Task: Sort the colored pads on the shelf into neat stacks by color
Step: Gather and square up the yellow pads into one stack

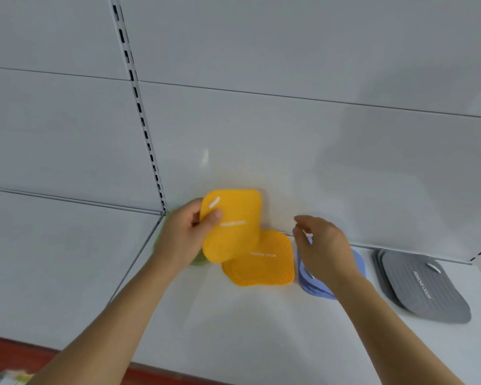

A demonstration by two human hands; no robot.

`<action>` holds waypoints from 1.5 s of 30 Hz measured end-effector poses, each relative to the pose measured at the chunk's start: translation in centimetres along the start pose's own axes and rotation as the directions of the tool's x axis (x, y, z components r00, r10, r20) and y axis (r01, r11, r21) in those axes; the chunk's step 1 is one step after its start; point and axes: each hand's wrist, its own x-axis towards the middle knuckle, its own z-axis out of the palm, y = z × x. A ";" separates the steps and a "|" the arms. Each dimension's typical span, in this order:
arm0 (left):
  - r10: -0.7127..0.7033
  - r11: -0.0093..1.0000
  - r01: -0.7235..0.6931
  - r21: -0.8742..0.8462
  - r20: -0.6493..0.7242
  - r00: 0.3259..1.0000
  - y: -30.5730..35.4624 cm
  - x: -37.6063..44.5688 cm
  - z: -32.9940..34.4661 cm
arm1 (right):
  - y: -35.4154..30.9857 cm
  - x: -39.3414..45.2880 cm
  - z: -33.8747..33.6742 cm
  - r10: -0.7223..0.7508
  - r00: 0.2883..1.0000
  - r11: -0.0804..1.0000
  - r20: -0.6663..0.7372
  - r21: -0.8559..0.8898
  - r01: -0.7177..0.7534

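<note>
My left hand (185,234) grips an orange pad (232,226) by its left edge and holds it tilted above the shelf. Under it lies a stack of orange pads (264,263) on the white shelf (233,323). A green pad (199,261) shows only as slivers behind my left hand. My right hand (324,247) hovers with loosely curled fingers over a stack of blue pads (315,286), holding nothing. A stack of grey pads (422,284) lies at the right.
The white back panel (289,134) rises right behind the pads. A slotted upright (139,107) divides this shelf from the neighbouring one at the left. A red strip (20,354) runs along the shelf's front edge.
</note>
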 end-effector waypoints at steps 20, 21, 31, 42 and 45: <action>-0.182 0.959 0.171 -0.224 -0.031 0.983 -1.1 -0.3 -2.3 | -1.7 -0.5 -1.8 -0.313 0.949 0.948 0.027 0.069 0.311; -0.189 0.954 0.179 -0.239 -0.019 0.982 -0.7 -0.2 -2.1 | -2.0 -0.6 -2.9 -0.315 0.948 0.946 0.049 0.097 0.309; -0.253 0.799 0.380 -0.466 0.312 0.916 0.8 -1.6 1.4 | -5.5 -1.3 -1.7 -0.145 0.984 0.965 0.100 0.235 0.118; -0.215 0.845 0.321 -0.427 0.279 0.936 0.8 -3.6 2.7 | -5.2 -2.5 -0.2 -0.133 0.985 0.971 0.113 0.212 0.107; -0.230 0.844 0.318 -0.432 0.243 0.942 0.6 -3.5 2.5 | -5.6 -2.3 -0.2 -0.161 0.973 0.973 0.165 0.192 0.128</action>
